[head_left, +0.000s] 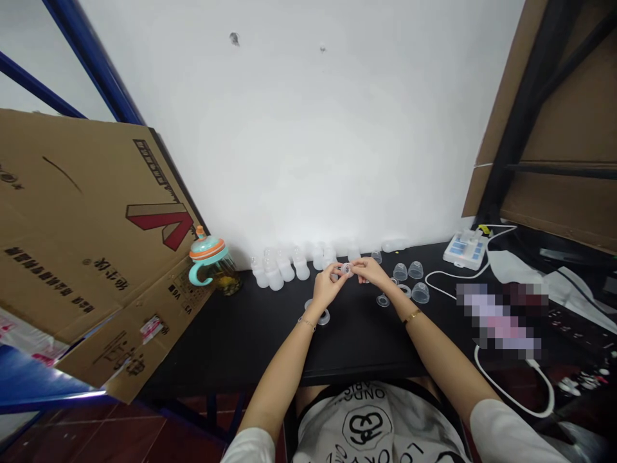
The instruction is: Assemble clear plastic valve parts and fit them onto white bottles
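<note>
Both my hands meet above the middle of the black table [270,334]. My left hand [326,284] and my right hand [368,270] pinch a small clear ring-shaped plastic part [346,268] between their fingertips. Another clear ring [322,315] lies on the table under my left wrist. A further ring [383,300] lies just right of my right wrist. A row of small white bottles [284,267] stands along the wall behind my hands. Clear dome caps [413,278] sit to the right of my right hand.
A teal and orange sippy cup [211,262] stands at the left, beside a large tilted cardboard box [91,244]. A white power strip [465,249] with a white cable [511,395] lies at the right. Dark shelving [544,128] rises at the right.
</note>
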`<state>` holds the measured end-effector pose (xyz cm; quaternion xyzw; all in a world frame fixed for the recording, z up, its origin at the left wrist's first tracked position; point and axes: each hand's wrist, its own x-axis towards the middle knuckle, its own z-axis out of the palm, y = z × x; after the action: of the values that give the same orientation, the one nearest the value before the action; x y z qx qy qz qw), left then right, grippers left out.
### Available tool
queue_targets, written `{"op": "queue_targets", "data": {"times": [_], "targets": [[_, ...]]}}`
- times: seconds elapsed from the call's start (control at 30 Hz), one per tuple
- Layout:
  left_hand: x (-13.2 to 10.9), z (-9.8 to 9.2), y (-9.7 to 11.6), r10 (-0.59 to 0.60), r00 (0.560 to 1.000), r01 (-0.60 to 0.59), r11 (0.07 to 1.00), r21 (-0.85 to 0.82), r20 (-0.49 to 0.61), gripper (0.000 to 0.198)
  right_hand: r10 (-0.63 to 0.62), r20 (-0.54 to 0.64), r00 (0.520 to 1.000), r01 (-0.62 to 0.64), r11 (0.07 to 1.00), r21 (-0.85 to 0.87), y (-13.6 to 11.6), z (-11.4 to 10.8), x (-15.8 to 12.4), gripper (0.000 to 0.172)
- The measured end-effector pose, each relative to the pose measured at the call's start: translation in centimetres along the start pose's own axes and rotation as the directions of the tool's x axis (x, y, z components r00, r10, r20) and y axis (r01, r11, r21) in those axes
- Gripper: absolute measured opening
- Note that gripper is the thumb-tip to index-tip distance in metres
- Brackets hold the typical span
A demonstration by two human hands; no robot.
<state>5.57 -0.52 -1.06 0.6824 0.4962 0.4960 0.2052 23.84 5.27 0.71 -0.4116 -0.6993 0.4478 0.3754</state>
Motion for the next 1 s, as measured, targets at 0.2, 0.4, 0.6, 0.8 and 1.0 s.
{"op": "queue_targets", "data": {"times": [0.2, 0.4, 0.6, 0.8, 1.0], "targets": [[0.0, 0.0, 0.2, -0.006, 1.0, 0.006, 1.0, -0.006, 0.006, 0.039, -0.022, 0.026, 0.999, 0.022, 0.999, -0.025, -0.1, -0.1, 0.0, 0.027], [0.0, -0.1, 0.4, -0.01, 1.0, 0.01, 1.0, 0.002, 0.008, 0.038, -0.019, 0.032, 0.999, 0.019, 1.0, -0.02, 0.9, -0.1, 0.5, 0.029], [0.0, -0.1, 0.3, -0.014, 1.0, 0.014, 1.0, 0.002, 0.004, 0.036, -0.04, 0.049, 0.998, 0.041, 0.999, -0.016, 1.0, -0.2, 0.5, 0.03], [-0.1, -0.2, 0.3, -0.006, 1.0, 0.006, 1.0, 0.016, 0.005, 0.037, -0.045, 0.055, 0.997, 0.047, 0.999, -0.023, 0.4, -0.2, 0.2, 0.027], [-0.3, -0.3, 0.8, 0.003, 1.0, -0.003, 0.998, 0.056, 0.01, 0.034, -0.045, 0.037, 0.998, 0.046, 0.998, -0.032, 0.0, -0.1, -0.1, 0.025]]}}
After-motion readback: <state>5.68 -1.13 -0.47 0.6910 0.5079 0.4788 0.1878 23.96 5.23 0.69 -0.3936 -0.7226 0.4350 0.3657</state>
